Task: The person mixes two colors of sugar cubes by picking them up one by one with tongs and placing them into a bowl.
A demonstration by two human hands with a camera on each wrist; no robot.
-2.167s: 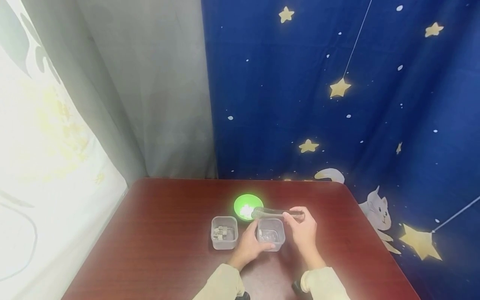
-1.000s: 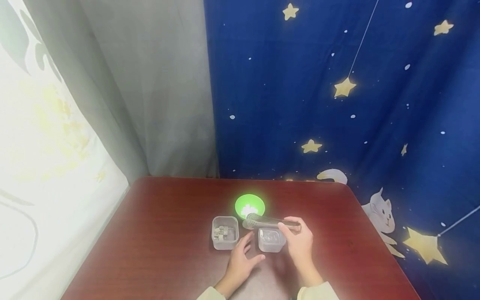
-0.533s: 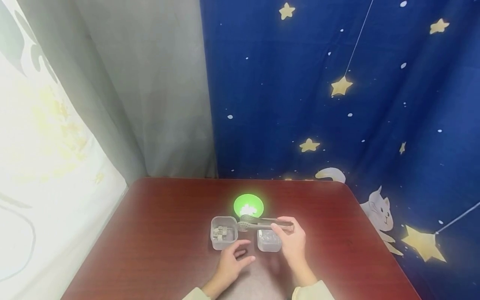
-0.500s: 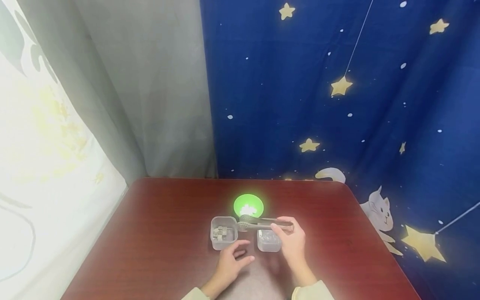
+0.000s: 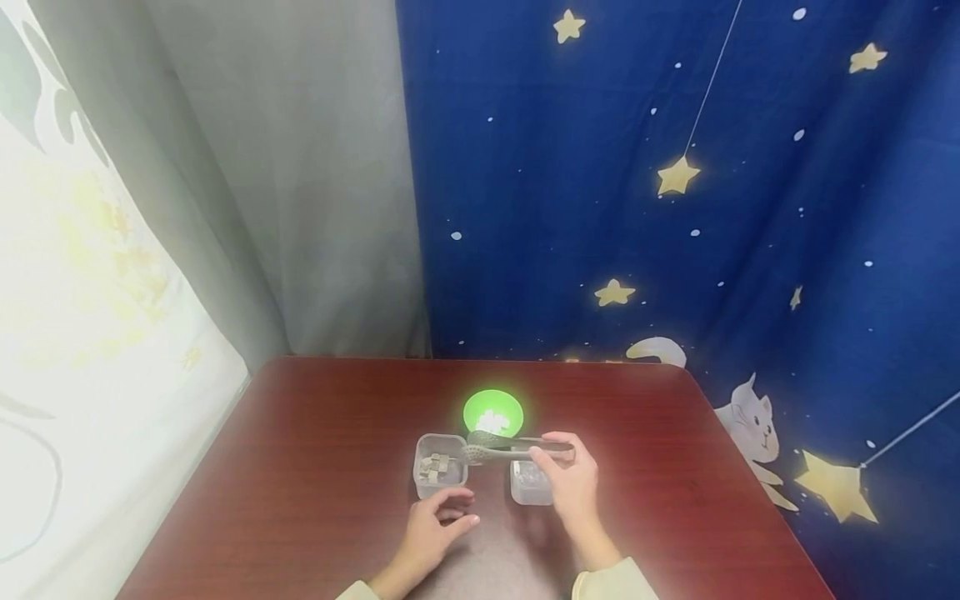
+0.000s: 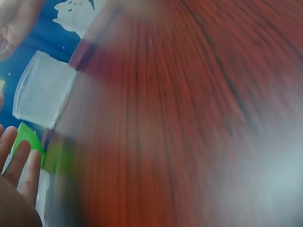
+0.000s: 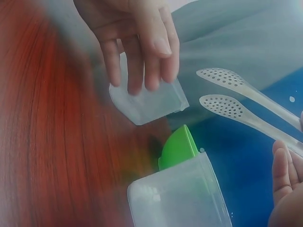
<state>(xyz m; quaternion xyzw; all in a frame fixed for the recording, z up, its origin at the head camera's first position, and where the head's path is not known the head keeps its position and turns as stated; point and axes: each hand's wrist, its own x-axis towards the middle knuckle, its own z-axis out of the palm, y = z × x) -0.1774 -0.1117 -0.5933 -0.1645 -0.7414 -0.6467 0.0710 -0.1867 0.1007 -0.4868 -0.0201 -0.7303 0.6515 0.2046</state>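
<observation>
My right hand (image 5: 573, 483) holds perforated tongs (image 5: 517, 448) by their handle end, thumb on one arm. In the right wrist view the tongs' two holed tips (image 7: 221, 105) stand apart with nothing between them. In the head view they reach over the gap between two clear plastic containers, below the green bowl (image 5: 495, 402). My left hand (image 5: 431, 529) is beside the near right side of the left container (image 5: 441, 442), fingers loosely bent, holding nothing. Several pale block-like pieces (image 5: 435, 468) lie in that container. The right container (image 5: 531, 492) sits under the tongs and right hand.
Several bright white pieces (image 5: 492, 422) lie in the green bowl, behind the containers. All of these stand on a dark red wooden table (image 5: 337, 433). A grey curtain (image 5: 337, 208) and a blue starry curtain (image 5: 540, 208) hang beyond its far edge.
My left hand has let go of the right container and moved left to the left one. My right hand has brought the tongs left and nearer, away from the bowl, their tips now parted.
</observation>
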